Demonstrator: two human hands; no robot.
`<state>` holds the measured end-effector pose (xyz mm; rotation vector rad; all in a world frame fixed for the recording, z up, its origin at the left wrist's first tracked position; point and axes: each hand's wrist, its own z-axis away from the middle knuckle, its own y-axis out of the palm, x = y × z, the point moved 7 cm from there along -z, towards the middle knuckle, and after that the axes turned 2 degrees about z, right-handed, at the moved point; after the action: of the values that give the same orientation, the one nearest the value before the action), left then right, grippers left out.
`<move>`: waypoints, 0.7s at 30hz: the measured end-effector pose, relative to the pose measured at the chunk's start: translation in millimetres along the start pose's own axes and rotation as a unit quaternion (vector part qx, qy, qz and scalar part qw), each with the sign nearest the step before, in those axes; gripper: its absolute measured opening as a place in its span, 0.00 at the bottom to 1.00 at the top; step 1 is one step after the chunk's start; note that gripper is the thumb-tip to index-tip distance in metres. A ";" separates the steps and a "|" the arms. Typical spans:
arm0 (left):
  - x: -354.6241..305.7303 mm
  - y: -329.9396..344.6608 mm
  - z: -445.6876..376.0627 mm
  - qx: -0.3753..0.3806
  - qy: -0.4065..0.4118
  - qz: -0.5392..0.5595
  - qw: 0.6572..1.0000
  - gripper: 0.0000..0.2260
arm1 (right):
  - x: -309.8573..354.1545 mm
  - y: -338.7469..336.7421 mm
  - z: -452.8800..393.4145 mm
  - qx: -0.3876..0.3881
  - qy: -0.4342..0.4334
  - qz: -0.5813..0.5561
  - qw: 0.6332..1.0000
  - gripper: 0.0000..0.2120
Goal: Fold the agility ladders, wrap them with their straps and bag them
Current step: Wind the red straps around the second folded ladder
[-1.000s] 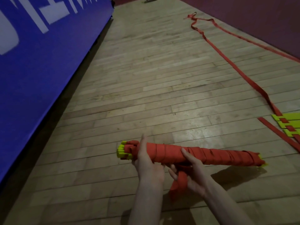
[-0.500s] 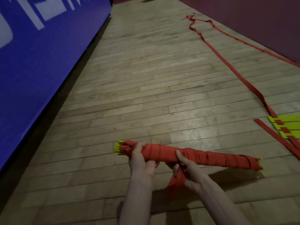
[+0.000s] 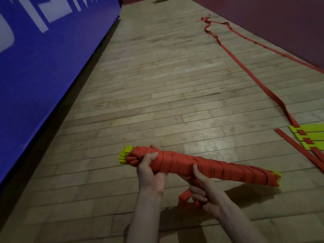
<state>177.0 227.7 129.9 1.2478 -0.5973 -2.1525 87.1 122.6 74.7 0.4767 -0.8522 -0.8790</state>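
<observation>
A folded agility ladder bundle [image 3: 219,170] of yellow rungs, wound in red strap, hangs level above the wooden floor. My left hand [image 3: 150,172] grips the bundle near its left end, where yellow rung tips stick out. My right hand [image 3: 199,188] holds the loose red strap tail [image 3: 184,196] under the bundle's middle, thumb against the wrap. A second ladder [image 3: 308,135] lies flat at the right edge, its yellow rungs stacked together and its long red straps [image 3: 245,67] trailing away up the floor.
A blue padded wall [image 3: 43,67] with white lettering runs along the left. A dark red wall [image 3: 280,23] borders the right. Wooden floorboards [image 3: 157,85] stretch ahead between them.
The bundle has tilted, its left end raised and its right end lower. My right hand has pulled the strap tail down under the bundle. The view has shifted slightly.
</observation>
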 end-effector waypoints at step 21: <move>-4.0 7.5 10.5 0.213 0.020 0.056 0.975 0.35 | 9.3 15.0 4.2 -0.066 0.033 -0.122 0.990 0.22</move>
<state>171.2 225.8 142.0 1.4308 -1.1276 -1.9611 94.0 123.4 91.4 0.4977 -0.6790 -1.1307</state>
